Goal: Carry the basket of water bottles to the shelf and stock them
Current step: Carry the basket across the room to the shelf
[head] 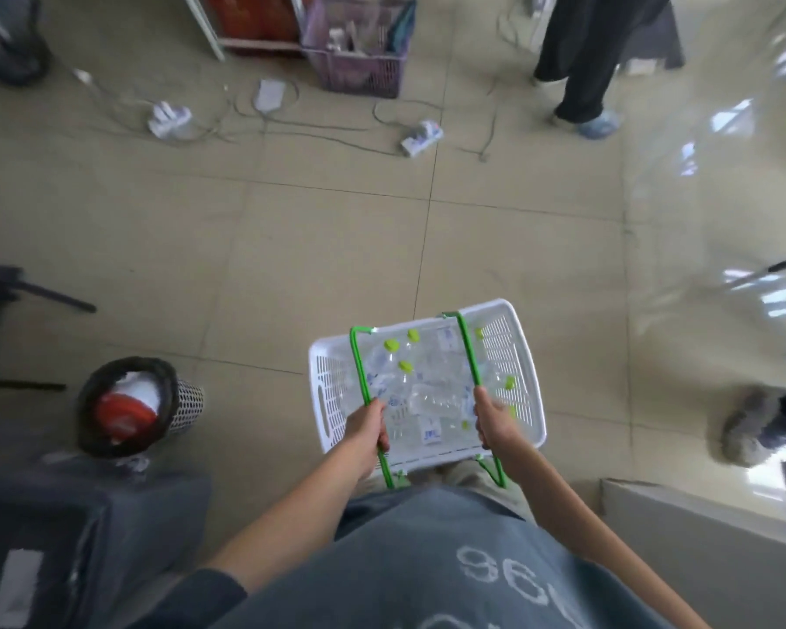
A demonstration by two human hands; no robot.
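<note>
A white plastic basket [511, 356] hangs in front of my waist above the tiled floor. Inside lie several clear water bottles [432, 399] with lime-green caps and blue-white labels. Two green wire handles stand up from the basket. My left hand [367, 424] is closed around the left green handle [359, 356]. The right green handle [469, 351] is gripped by my right hand [493, 417]. At the top of the view, a white shelf frame [209, 34] stands far ahead, only its lower part visible.
A purple basket [357, 61] stands by the shelf. Power strips [420, 138] and cables lie across the floor ahead. A person's legs [581, 74] stand at upper right. A mesh waste bin [128, 406] sits at left, a dark chair [1, 311] beyond it.
</note>
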